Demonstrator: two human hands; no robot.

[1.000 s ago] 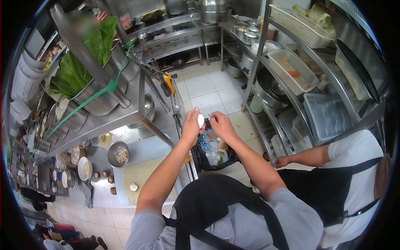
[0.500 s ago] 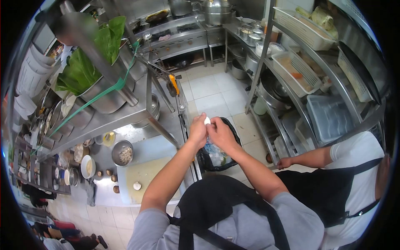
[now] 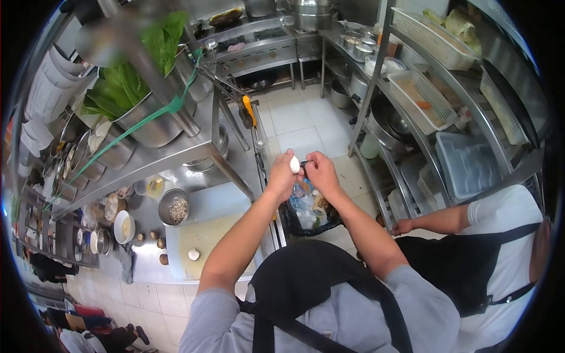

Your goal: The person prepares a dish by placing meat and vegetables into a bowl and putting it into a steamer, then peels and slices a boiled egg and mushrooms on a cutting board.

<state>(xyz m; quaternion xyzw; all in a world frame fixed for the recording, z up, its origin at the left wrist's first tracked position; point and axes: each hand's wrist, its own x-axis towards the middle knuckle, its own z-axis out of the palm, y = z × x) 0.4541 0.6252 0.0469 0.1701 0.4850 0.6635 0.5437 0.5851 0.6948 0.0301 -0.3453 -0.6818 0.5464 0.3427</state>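
Held in my left hand is a small pale mushroom, its smooth white side facing up. My right hand is closed close beside it, with a small dark scrap at its fingertips; I cannot tell what the scrap is. Both hands are over a black-lined bin with plastic and food scraps inside. To the left, a whitish mushroom sits on the yellowed cutting board. Several brown mushrooms lie on the steel counter beside the board.
A metal bowl of chopped pieces and a white bowl stand on the counter. Leafy greens fill a pot on the shelf above. At right, a co-worker's arm is close to the wire rack with baskets.
My right hand has drawn slightly away to the right from my left, and more of the white mushroom shows. A dark scrap is now visible at my right fingertips.
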